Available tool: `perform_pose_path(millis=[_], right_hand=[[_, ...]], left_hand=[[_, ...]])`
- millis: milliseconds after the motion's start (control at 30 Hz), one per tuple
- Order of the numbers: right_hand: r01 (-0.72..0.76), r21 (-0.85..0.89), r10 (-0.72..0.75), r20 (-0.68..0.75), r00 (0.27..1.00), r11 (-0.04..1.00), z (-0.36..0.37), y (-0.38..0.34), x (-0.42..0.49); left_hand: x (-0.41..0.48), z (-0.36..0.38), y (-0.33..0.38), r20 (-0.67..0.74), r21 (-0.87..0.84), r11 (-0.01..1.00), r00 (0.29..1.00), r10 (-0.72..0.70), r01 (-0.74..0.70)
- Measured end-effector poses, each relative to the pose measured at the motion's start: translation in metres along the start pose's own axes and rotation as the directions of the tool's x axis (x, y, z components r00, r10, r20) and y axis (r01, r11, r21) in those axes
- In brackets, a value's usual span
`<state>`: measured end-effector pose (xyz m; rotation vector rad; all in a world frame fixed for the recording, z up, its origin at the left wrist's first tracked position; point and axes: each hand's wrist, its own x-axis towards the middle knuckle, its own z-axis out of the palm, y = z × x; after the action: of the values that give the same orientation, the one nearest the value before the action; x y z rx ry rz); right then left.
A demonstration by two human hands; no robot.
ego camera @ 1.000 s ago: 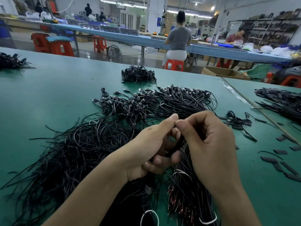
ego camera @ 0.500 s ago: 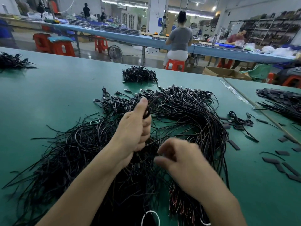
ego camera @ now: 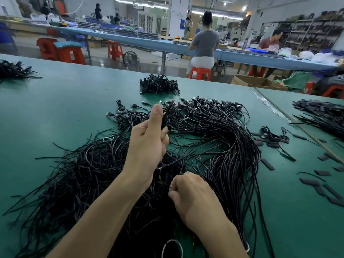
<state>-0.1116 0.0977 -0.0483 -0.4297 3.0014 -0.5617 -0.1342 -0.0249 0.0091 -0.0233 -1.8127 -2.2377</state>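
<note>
Cable: thin, black, light and limp by the look of it, likely to snag on its neighbours. Raised over the pile on the desk. Left hand clamped round it near the end, the best hold; right hand pinching it lower down.

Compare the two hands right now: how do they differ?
The left hand is raised above the cable pile, thumb up, gripping a cable whose end pokes past the thumb; the right hand pinches a strand low in the pile, nearer the body. The left shows its thumb side, the right its back, fingers curled under. Both hold black cable.
</note>
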Motion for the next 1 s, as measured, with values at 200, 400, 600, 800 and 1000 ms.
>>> perform_pose_path(millis=[200, 400, 600, 800, 1000], right_hand=[[0.007, -0.053, -0.005, 0.041, 0.999, 0.999, 0.003, -0.007, -0.001], [-0.024, 0.045, 0.022, 0.042, 0.999, 0.999, -0.004, -0.007, -0.003], [-0.091, 0.238, 0.088, 0.026, 0.996, 0.967, -0.021, 0.008, -0.004], [-0.127, 0.31, 0.15, -0.049, 0.988, 0.942, -0.03, 0.019, -0.004], [-0.136, 0.362, 0.182, -0.096, 0.978, 0.922, -0.037, 0.028, -0.006]], left_hand=[[-0.003, 0.005, -0.003, 0.03, 0.067, 0.998, 1.0, 0.004, -0.006], [-0.001, 0.004, 0.0, 0.049, 0.082, 0.996, 0.998, -0.039, 0.034], [-0.003, 0.005, 0.0, 0.106, 0.12, 0.993, 0.994, -0.011, -0.002], [-0.006, 0.008, 0.001, 0.107, 0.133, 0.989, 0.993, 0.057, -0.071], [-0.006, 0.007, 0.0, 0.106, 0.111, 0.988, 0.99, 0.094, -0.106]])
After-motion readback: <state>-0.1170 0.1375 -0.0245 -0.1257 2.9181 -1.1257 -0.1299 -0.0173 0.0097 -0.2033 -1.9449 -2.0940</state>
